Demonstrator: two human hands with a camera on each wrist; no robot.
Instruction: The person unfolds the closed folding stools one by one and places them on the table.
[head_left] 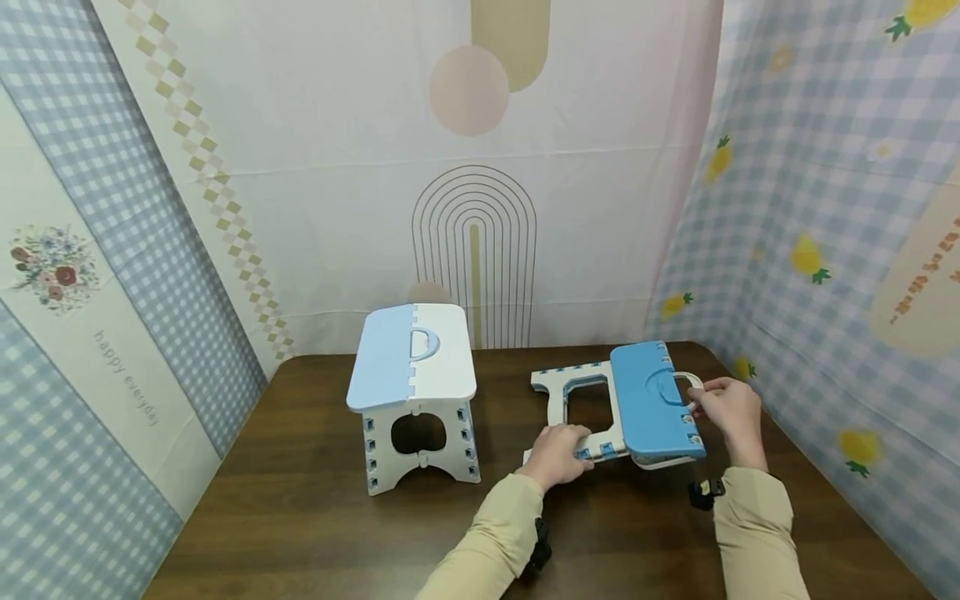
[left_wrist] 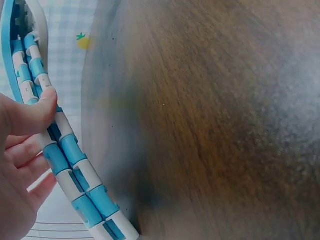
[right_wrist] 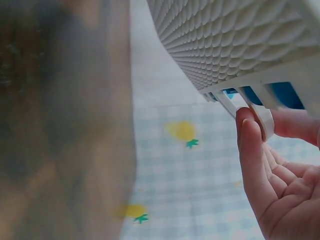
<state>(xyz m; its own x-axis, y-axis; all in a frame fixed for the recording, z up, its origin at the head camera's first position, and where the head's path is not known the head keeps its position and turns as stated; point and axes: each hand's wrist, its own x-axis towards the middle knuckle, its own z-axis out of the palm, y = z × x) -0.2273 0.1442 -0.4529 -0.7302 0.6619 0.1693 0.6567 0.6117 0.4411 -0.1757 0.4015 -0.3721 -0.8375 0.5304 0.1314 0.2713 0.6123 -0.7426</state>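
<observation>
A folded blue-and-white step stool (head_left: 637, 408) lies on the brown table (head_left: 300, 517), right of centre. My left hand (head_left: 558, 454) grips its near-left hinged edge (left_wrist: 65, 150), thumb on top of the blue and white knuckles. My right hand (head_left: 731, 408) pinches the white carry handle (right_wrist: 262, 120) at the stool's right side, lifting that edge slightly. The honeycomb underside of the seat (right_wrist: 235, 40) fills the right wrist view. A second stool (head_left: 414, 392), unfolded with a half blue, half white seat, stands upright to the left.
Printed fabric backdrops enclose the table on the left, back and right, with a pineapple-patterned cloth (head_left: 825, 267) close to my right hand. The table's near edge is out of frame.
</observation>
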